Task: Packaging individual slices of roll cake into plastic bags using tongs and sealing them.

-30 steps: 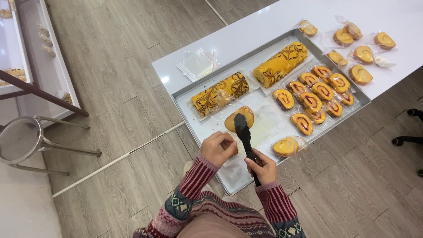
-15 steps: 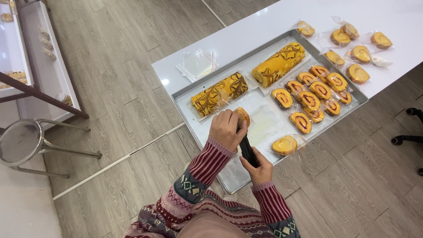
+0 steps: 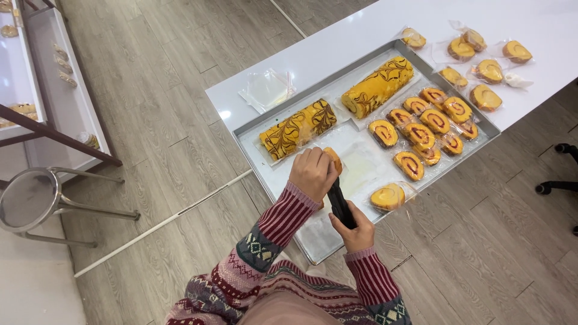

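My left hand [image 3: 311,173] grips an orange slice of swiss roll [image 3: 333,159] over the near part of a grey metal tray [image 3: 278,181]. My right hand [image 3: 352,227] is closed around the handle of black tongs [image 3: 338,201], whose tips reach up under the slice; the left hand hides the tips. Just behind the slice lies a whole patterned roll cake [image 3: 298,128]. A second patterned roll cake [image 3: 377,86] lies farther right. One bagged slice [image 3: 388,196] rests to the right of my hands.
Several bagged slices [image 3: 422,124] fill the tray's right half, and more bagged slices [image 3: 485,71] lie on the white table [image 3: 361,30]. A stack of clear bags [image 3: 267,90] sits by the tray. A metal stool [image 3: 27,198] stands on the wood floor at left.
My left hand went forward from near the tong handle and closed on the slice at the tong tips. The slice now stands more upright. My right hand kept hold of the tongs.
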